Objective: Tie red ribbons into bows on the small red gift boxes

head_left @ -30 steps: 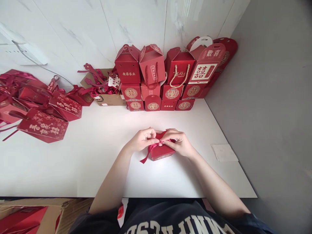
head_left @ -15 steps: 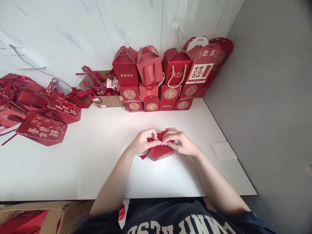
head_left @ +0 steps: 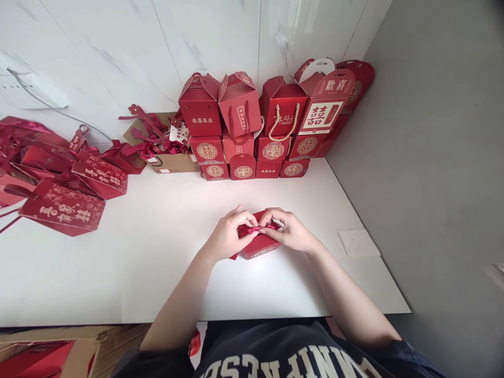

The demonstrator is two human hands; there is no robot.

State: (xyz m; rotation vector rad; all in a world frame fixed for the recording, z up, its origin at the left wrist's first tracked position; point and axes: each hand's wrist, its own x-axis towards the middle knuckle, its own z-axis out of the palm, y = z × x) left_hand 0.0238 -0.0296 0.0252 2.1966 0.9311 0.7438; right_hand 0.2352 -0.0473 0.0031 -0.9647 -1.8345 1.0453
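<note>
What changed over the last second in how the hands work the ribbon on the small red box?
The left hand and right hand, each keeping its grip, have pulled the ribbon taut across the top of the small red box. Its loose tail at the left has drawn in and barely shows. The box and the stacked red boxes by the wall stayed put.

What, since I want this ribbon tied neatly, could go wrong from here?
1. The left hand and right hand both pinch the ribbon atop the small red box; an uneven pull could tie it lopsided or let it slip loose.
2. The box stands loose on the smooth table, so a tug might tilt or slide it.
</note>
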